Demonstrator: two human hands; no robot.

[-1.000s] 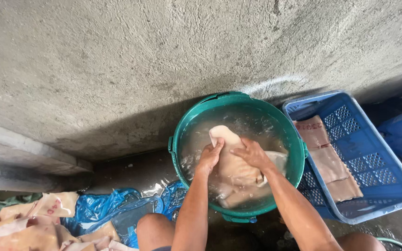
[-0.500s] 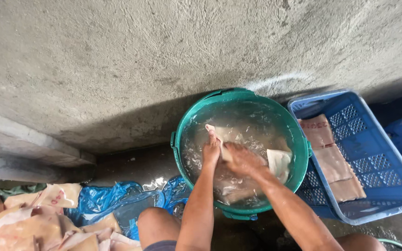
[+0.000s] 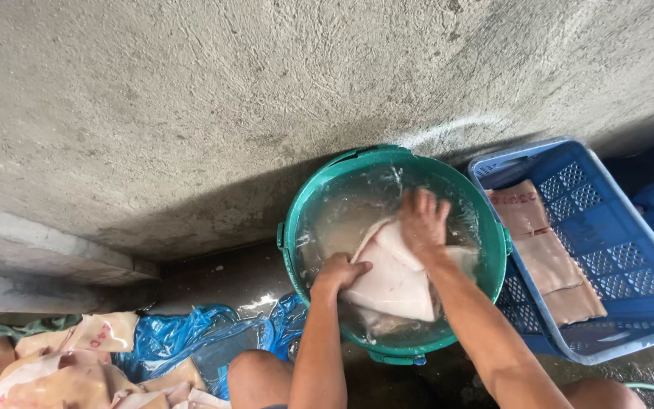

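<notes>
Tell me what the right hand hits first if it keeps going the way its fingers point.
The right hand points toward the far side of the green tub. Beyond its fingertips lies open water, so likely the tub's far wall first; depth is hard to judge.

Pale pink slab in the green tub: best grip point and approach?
Grip the pale pink floppy slab by its near-left edge, where the left hand already clamps it, coming from above over the round green plastic tub's open rim. It is limp and wet, so the right hand should probably hold the far edge too.

Two bare forearms reaching forward, left hand (image 3: pixel 336 274) curled in a near fist, right hand (image 3: pixel 422 221) farther, fingers spread, palm down
</notes>
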